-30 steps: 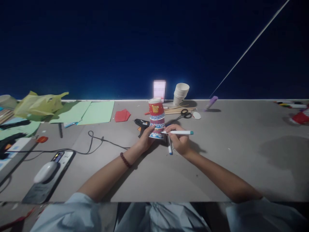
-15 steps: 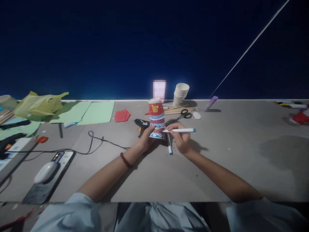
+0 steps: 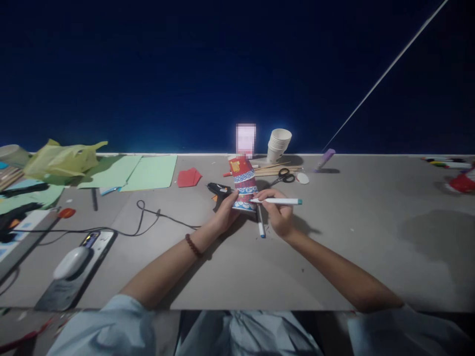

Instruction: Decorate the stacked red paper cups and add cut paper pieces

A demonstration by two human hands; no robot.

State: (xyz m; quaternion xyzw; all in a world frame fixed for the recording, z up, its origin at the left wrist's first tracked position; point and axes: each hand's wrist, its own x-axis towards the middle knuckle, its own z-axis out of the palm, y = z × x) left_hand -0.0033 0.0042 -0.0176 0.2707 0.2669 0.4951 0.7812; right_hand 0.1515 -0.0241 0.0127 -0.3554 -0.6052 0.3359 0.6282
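Two hands share the work: my left hand (image 3: 226, 211) pinches the lower part of a tall red paper-cup tower with blue-and-white scalloped bands (image 3: 244, 184), thumb on the near side and most fingers hidden behind, while my right hand (image 3: 281, 210) pinches a slim white cylindrical marker with a teal end (image 3: 281, 201) between thumb and fingertips. The tower stands between my hands, just right of my left thumb, with the marker's tip at its lower band; I cannot tell whether tip and paper touch. I judge a stray streak the likeliest fault, caused by the tower twisting, since only my left hand steadies it. Wet ink could smear if my left thumb slid over it, and a hard squeeze could dent the paper. My right knuckles might also bump the slim white marker with a blue end (image 3: 261, 223), lying on the table just left of them. The tower's long axis is near upright, its gold-marked top leaning leftward, its base toward the table. The teal-ended marker lies nearly level, tip pointing left at the tower, teal end jutting right beyond my right hand.
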